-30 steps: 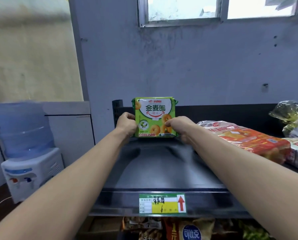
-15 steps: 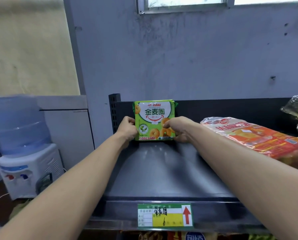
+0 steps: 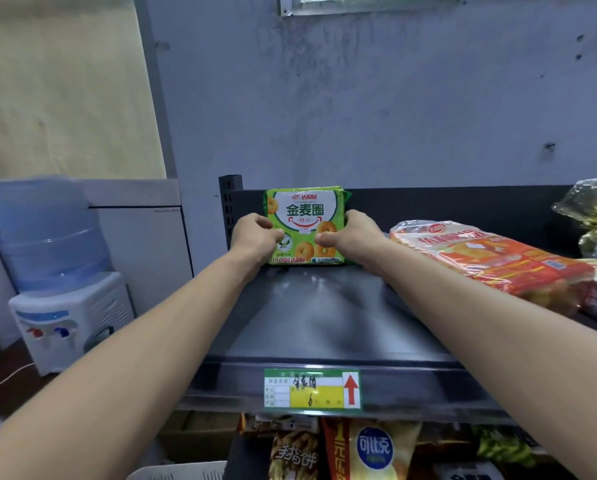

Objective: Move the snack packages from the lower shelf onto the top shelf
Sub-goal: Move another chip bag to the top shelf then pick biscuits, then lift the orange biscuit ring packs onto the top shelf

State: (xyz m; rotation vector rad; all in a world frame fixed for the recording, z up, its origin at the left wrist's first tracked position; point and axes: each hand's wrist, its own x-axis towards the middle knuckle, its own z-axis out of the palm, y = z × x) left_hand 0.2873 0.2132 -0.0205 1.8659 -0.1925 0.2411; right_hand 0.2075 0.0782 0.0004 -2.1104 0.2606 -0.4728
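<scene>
Green snack pack (image 3: pixel 305 225), biscuit rings printed on its face, standing upright at the back of the top shelf (image 3: pixel 325 317), just above frame centre toward 12 o'clock. Bottom edge sits on the dark shelf surface; whether its back touches the black rear panel (image 3: pixel 446 206) cannot be told.

Left hand (image 3: pixel 255 237) at the pack's 9 o'clock: grasping the left edge, thumb on the front, fingers curled round the side. Right hand (image 3: pixel 350 237) at its 3 o'clock: grasping the right edge the same way, thumb laid across the lower front. Both forearms reach in from 7 and 5 o'clock.

Slotted black upright (image 3: pixel 230 202) just beside the left hand, at its 10 o'clock. At 3 o'clock of the pack, near the right hand, an orange-and-clear package (image 3: pixel 491 254) lies flat on the same shelf. A crinkled clear bag (image 3: pixel 591 209) sits further right at the frame edge.

At 6 o'clock, a green-and-yellow price label (image 3: pixel 312 389) with a red arrow on the shelf's front lip. Below it, snack bags (image 3: pixel 373 448) on the lower shelf.

Far left, at 8 o'clock: white water dispenser (image 3: pixel 68 317) carrying a blue bottle (image 3: pixel 40 233).
</scene>
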